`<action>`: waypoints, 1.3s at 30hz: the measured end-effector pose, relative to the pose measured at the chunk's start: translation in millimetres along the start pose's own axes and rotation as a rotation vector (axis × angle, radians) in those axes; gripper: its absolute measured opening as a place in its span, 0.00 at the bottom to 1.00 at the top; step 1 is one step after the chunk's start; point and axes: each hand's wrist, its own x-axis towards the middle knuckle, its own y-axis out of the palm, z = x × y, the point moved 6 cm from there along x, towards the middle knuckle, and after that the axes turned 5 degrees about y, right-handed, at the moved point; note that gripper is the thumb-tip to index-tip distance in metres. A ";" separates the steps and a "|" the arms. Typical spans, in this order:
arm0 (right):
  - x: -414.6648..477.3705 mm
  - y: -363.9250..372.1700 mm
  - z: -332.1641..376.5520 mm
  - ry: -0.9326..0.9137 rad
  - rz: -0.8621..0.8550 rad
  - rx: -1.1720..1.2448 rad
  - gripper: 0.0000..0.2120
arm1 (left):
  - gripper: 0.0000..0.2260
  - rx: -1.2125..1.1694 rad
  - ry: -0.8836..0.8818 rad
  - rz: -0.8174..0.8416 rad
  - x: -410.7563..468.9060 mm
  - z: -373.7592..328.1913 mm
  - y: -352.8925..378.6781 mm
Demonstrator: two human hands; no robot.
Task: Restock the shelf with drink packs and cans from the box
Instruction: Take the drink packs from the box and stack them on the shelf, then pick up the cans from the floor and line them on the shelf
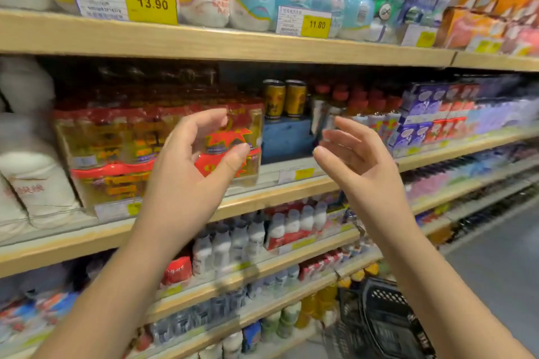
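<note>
Two hands up mid-frame, both empty: my left hand (201, 151) has a loose, half-curled grip, my right hand (353, 154) is splayed open, holding nothing. Basket (388, 318) sits lower right on the floor; contents not readable. Just beyond my left fingers, a red-and-gold drink pack (157, 148) sits on the middle shelf (291, 186). Right of it, a gap, with two gold cans (284, 97) on a blue box (287, 134) behind. Judgement: partly stocked, gap left to fill.
</note>
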 end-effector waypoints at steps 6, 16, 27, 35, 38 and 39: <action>-47.2 -59.3 -17.1 0.045 -0.057 -0.004 0.27 | 0.21 -0.117 -0.046 0.123 -29.4 -8.8 65.3; -116.5 -172.6 -125.4 0.225 -0.068 0.120 0.28 | 0.21 -0.079 -0.198 0.237 -105.2 -3.3 181.5; -205.6 -238.7 -253.7 0.469 0.066 -0.012 0.29 | 0.21 -0.112 -0.500 0.293 -236.5 41.9 291.4; -294.7 -217.4 -411.7 0.662 0.047 -0.090 0.28 | 0.20 -0.056 -0.789 0.370 -391.5 170.9 339.1; -337.4 -199.7 -487.4 0.762 0.052 -0.103 0.28 | 0.22 -0.073 -0.882 0.384 -465.3 232.6 356.1; -351.9 -193.7 -514.0 0.789 0.061 -0.111 0.27 | 0.24 -0.065 -0.904 0.389 -489.9 253.7 362.3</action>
